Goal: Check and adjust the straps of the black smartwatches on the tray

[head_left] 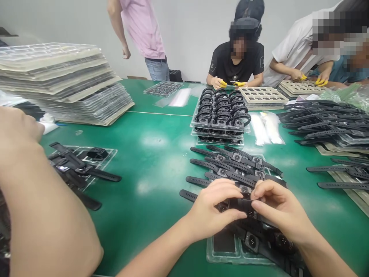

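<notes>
Watches (240,173) lie across the near tray (221,258); behind it I see stacked trays (198,125), to its right a watch heap (331,123), far left a tray pile (72,90).

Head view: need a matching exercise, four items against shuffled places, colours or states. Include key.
Column 1
1. Left hand and right hand
2. Tall tray pile
3. Tabletop
4. Watches in the stacked clear trays

Column 2
A. Upper left of the view
B. Bands curled into loops
C. Fingers at the near watches
D. Green

Pairs: 1-C, 2-A, 3-D, 4-B
</notes>
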A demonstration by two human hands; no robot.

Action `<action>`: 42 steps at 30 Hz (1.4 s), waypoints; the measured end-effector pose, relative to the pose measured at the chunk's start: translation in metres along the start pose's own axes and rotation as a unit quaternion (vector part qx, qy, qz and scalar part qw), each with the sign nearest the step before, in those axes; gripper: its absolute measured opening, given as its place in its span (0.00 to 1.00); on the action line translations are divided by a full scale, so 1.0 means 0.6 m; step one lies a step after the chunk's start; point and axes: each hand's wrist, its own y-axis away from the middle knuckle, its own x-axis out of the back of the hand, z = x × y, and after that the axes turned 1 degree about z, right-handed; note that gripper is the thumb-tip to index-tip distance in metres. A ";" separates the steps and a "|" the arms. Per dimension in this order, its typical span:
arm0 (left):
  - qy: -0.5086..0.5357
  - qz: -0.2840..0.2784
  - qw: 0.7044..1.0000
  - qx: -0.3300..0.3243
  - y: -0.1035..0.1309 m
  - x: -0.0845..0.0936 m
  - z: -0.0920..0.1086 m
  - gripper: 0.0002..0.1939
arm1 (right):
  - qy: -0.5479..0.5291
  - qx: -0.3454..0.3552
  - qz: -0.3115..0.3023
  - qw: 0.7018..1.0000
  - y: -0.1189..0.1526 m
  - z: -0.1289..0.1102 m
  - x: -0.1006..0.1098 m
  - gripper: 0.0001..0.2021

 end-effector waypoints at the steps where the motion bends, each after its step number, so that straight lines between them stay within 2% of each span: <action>1: 0.006 -0.005 1.000 0.013 0.000 -0.001 0.000 0.14 | -0.003 -0.008 0.004 1.000 0.000 0.000 0.000 0.04; 4: 0.007 -0.020 0.998 0.059 0.003 -0.002 0.004 0.13 | 0.006 -0.028 0.008 1.000 0.000 0.000 -0.003 0.04; 6: 0.000 -0.017 0.998 0.067 0.004 -0.003 0.007 0.11 | 0.017 -0.026 0.011 0.999 0.000 -0.001 -0.006 0.05; 16: 0.011 0.011 0.998 0.058 0.008 -0.012 0.008 0.09 | 0.004 -0.037 -0.009 0.999 0.000 -0.004 -0.014 0.08; 27: 0.000 -0.005 0.997 0.075 0.007 -0.013 0.012 0.06 | 0.009 -0.017 -0.022 1.000 0.004 -0.003 -0.016 0.11; 33: 0.001 -0.006 0.995 0.096 0.004 -0.006 0.015 0.08 | 0.069 -0.003 -0.013 0.998 0.005 -0.010 -0.007 0.06; 37: -0.004 -0.003 0.996 0.092 0.003 -0.003 0.015 0.13 | 0.096 -0.023 -0.033 0.995 0.001 -0.016 -0.003 0.05; 42: 0.009 -0.008 0.996 0.089 0.004 -0.007 0.012 0.11 | 0.063 -0.043 -0.027 0.997 -0.001 -0.010 -0.010 0.06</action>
